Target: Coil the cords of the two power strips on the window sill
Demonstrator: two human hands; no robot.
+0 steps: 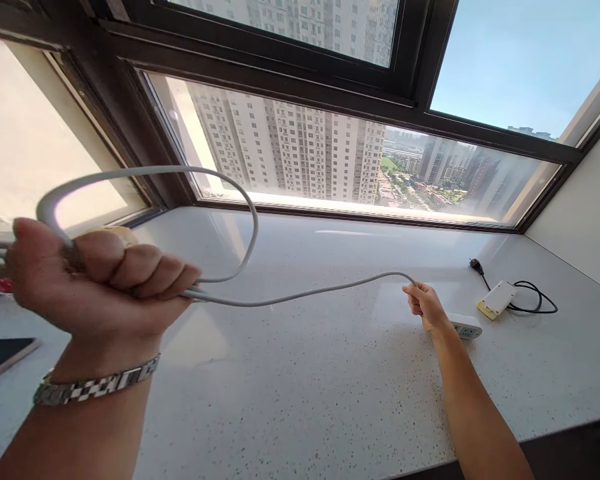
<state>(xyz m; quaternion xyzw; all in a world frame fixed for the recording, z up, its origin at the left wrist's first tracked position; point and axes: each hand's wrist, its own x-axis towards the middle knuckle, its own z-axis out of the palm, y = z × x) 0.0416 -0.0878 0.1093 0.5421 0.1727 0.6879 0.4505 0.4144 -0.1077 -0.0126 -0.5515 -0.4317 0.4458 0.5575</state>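
Note:
My left hand [115, 287] is closed in a fist around a light grey cable [260, 304], raised close to the camera. One loop of the cable stands up above the fist. From there a length runs rightward in the air to my right hand [425, 303], whose fingers pinch it. Beyond my right wrist lies a white power strip [466, 327], partly hidden by the forearm. Whether the cable joins the strip cannot be seen. A metal-banded watch or bracelet [100, 387] circles my left wrist.
On the speckled white countertop [300, 400], a white and yellow box [497, 300] lies at the right with a black cord and plug [476, 266]. A dark flat object [5, 357] rests at the left edge. Dark-framed windows [300, 153] rise behind the counter.

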